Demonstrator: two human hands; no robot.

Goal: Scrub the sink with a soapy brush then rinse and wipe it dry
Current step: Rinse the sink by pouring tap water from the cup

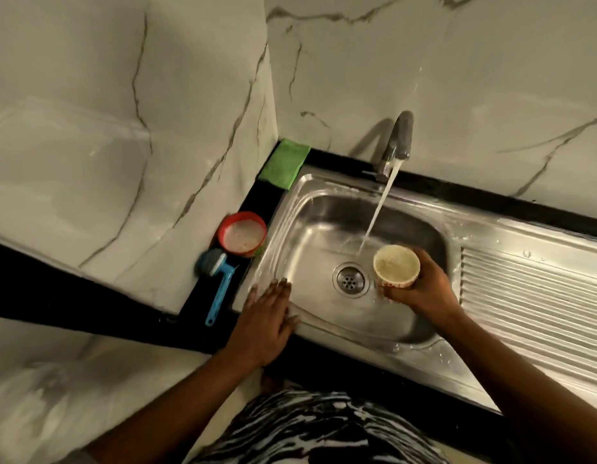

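Observation:
The steel sink (327,209) is wet, and its drain (350,279) sits at the bottom. Water runs from the tap (396,145) into the basin. My right hand (421,289) grips a pale paper cup (396,265) over the basin, just right of the stream. My left hand (268,316) rests flat with straight fingers on the sink's front left rim. A blue-handled brush (218,283) lies on the black counter to the left. Behind it stands a red bowl (242,233) of soapy water. A folded green cloth (284,164) lies in the back corner.
A ribbed steel drainboard (531,296) stretches to the right of the basin. Marble-patterned walls (156,128) close in the left side and the back. A narrow black counter strip (257,202) runs along the sink's left side.

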